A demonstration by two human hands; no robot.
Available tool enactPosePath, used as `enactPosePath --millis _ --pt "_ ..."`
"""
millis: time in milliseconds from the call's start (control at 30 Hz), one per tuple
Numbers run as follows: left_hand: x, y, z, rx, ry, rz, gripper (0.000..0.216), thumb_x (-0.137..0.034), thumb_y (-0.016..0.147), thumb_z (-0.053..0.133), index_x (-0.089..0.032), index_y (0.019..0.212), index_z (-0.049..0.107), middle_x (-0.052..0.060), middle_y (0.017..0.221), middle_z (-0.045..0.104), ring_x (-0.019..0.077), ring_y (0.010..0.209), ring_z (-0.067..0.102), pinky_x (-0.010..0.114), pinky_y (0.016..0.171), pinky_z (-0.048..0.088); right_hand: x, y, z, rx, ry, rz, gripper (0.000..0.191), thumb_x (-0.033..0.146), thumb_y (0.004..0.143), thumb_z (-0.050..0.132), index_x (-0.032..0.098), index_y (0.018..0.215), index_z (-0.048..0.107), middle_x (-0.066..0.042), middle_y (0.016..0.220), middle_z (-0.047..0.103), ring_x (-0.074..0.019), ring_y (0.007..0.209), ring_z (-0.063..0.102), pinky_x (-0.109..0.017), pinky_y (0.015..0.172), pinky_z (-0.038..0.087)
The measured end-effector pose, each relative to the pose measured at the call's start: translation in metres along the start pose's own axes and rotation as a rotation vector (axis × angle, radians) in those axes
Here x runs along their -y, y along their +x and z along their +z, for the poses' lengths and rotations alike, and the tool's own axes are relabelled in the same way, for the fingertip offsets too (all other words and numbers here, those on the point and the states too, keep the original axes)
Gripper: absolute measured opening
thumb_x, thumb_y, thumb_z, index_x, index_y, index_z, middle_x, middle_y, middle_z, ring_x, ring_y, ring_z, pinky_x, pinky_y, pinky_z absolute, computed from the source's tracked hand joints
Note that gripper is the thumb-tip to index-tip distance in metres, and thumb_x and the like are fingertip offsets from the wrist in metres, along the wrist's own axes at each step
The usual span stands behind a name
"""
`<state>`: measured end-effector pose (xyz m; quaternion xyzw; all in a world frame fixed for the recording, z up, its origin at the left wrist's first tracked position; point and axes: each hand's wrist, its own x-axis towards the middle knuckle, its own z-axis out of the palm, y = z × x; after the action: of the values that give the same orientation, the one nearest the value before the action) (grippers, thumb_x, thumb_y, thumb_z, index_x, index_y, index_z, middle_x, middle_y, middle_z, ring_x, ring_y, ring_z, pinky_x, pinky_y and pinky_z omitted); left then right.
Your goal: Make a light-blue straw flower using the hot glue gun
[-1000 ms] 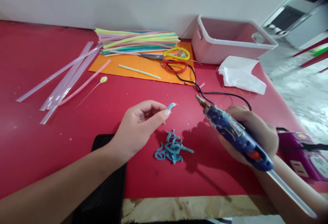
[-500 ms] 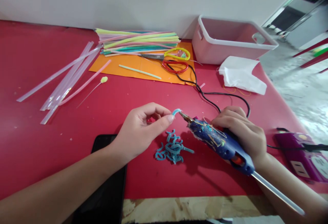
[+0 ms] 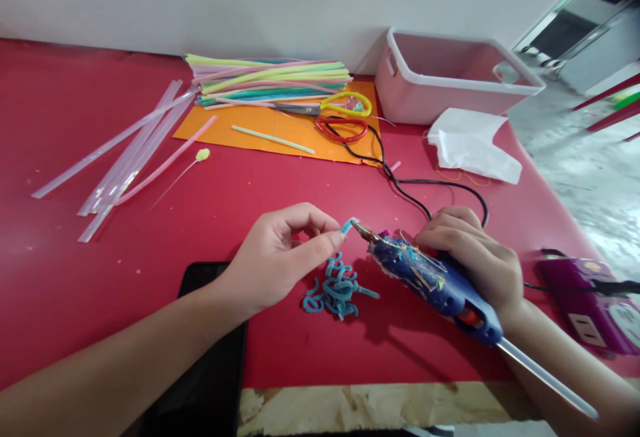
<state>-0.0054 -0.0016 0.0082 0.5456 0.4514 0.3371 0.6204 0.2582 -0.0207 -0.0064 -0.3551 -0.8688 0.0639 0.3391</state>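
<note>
Between the thumb and forefinger of my left hand (image 3: 287,257) is a short curved piece of blue pipe cleaner (image 3: 348,225). My right hand (image 3: 473,260) is wrapped round a blue hot glue gun (image 3: 425,270), smeared with dried glue and stray fibres. The gun's nozzle meets the free end of the blue piece, or lies very close to it. A clear glue stick (image 3: 547,378) juts out of the gun's rear. Below my hands lies a small heap of curled blue pipe cleaner pieces (image 3: 340,290) on the red tabletop (image 3: 295,350).
Behind are a bundle of coloured pipe cleaners (image 3: 275,80), scissors (image 3: 300,110) and orange paper (image 3: 240,134). Clear glue sticks (image 3: 135,147) lie left, a black phone (image 3: 200,370) by my left forearm. A pink bin (image 3: 450,94), black cord (image 3: 430,184) and purple power strip (image 3: 590,304) are right.
The blue piece in my left hand has tilted more upright and shifted slightly right. The glue gun has moved a little right and down. The heap has stayed put.
</note>
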Motion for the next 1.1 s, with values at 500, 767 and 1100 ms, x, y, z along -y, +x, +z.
enactPosePath --millis 500,767,1100 --pt "-0.0003 -0.0018 0.0005 0.023 0.000 0.032 0.015 -0.029 0.086 0.066 -0.018 0.077 0.066 0.000 0.076 0.061 0.0097 0.062 0.048 0.022 0.054 0.038 -0.0024 -0.0039 -0.0003 0.029 0.013 -0.010 0.013 0.021 0.087 0.058 0.019 0.100 0.058 -0.002 0.075 0.061 -0.0188 0.066 0.058 -0.042 0.079 0.042" --pt "0.0004 -0.0025 0.0001 0.042 0.005 0.010 0.016 -0.032 0.086 0.067 -0.017 0.079 0.066 -0.001 0.072 0.059 0.0087 0.058 0.046 0.022 0.052 0.037 0.0034 -0.0001 -0.0031 0.014 0.030 -0.023 0.014 0.016 0.088 0.056 0.022 0.101 0.058 -0.001 0.073 0.062 -0.0190 0.065 0.060 -0.042 0.077 0.043" --pt "0.0001 -0.0013 0.0015 0.028 -0.025 0.025 0.015 -0.029 0.085 0.068 -0.018 0.076 0.065 -0.002 0.071 0.059 0.0089 0.059 0.048 0.022 0.054 0.040 0.0030 -0.0004 -0.0037 0.003 0.013 0.011 0.009 0.017 0.089 0.056 0.020 0.097 0.059 0.000 0.071 0.059 -0.0175 0.063 0.057 -0.040 0.075 0.042"
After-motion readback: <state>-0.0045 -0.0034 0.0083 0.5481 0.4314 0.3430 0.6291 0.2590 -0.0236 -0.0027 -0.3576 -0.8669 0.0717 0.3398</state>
